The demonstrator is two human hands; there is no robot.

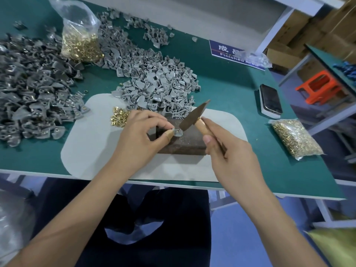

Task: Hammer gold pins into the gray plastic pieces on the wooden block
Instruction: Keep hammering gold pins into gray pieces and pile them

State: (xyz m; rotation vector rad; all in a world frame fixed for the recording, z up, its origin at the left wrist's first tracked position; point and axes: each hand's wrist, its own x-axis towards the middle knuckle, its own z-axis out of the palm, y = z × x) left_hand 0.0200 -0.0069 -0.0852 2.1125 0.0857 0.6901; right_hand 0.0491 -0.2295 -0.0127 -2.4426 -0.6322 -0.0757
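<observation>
The wooden block (pixel 183 141) sat on a pale mat (pixel 92 151) at the near edge of the green tabletop (pixel 231 89), probably so the mat would deaden the blows. On the block's top face lay one gray plastic piece (pixel 178 133), with a gold pin (pixel 178 130) standing in it.

The left hand (pixel 142 132) steadied the piece: its fingers (pixel 169 126) were pinched together on the piece's left edge, touching it and just beside the pin, which kept the pin clear for striking.

The right hand (pixel 229 151) had its fingers wrapped round the wooden handle of the hammer (pixel 194 116). The hammer's lower tip hung just over the pin; contact could not be told.

Loose pins (pixel 119 116) and unworked pieces (pixel 159 83) lay near the left hand, apparently for quick reloading.
</observation>
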